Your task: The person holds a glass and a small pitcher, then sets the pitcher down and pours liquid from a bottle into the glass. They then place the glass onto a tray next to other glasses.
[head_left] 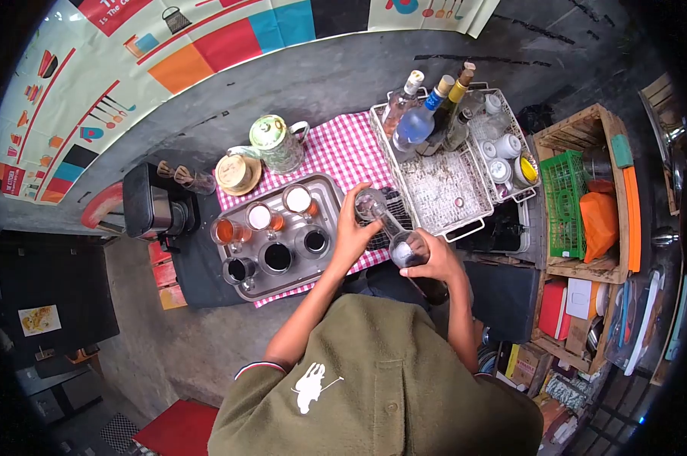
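Between my hands is a clear stemmed glass, tilted, with a narrow middle and a rounded part at either end. My left hand curls around its upper-left end, close to the tray's right side. The fingers of my right hand wrap its lower-right, bowl-shaped end, beside the white wire rack. Part of a dark, shiny object shows below my right hand. On the metal tray to the left stand several filled glasses, some with dark liquid and some amber with a pale top.
Bottles and white cups stand in the rack. A green patterned pitcher and a lidded pot are behind the tray on a checkered cloth. A black coffee machine stands left, a wooden crate right.
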Motion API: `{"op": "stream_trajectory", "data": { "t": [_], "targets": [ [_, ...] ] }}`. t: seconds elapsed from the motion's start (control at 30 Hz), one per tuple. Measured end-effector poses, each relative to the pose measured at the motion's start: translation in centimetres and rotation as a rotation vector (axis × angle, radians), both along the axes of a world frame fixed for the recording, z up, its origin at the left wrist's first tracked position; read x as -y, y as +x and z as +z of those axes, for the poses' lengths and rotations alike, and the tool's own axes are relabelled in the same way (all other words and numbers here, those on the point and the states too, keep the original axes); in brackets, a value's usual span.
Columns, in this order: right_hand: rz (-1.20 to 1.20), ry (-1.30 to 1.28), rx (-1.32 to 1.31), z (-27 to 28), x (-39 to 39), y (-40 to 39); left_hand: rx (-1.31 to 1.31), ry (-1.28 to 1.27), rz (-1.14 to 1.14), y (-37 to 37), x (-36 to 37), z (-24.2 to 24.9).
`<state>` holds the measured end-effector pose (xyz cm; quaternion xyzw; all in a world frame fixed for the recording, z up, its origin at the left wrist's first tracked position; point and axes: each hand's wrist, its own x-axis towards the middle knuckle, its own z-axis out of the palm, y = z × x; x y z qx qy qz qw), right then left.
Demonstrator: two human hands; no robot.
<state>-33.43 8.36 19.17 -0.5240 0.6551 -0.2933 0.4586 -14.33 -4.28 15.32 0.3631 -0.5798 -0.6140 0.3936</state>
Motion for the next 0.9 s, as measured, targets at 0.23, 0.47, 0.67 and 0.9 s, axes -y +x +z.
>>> {"op": "stream_trajectory", "data": {
  "t": [0.23,0.47,0.67,0.9],
  "targets": [
    [0.037,0.056,0.035,1.0,0.5,0.3,0.015,-0.049,0.019,0.7,0.0,-0.1],
    [0.117,0.070,-0.007,-0.3,1.2,-0.2,0.042,-0.080,0.093,1.7,-0.3,-0.4],
    [0.229,0.173,0.031,1.1,3.5,-0.4,0.067,-0.079,0.222,2.3,-1.1,1.1],
    [0.434,0.149,-0.032,1.5,6.5,-0.8,0.063,-0.059,0.422,3.1,-2.4,0.7]
  ]
}}
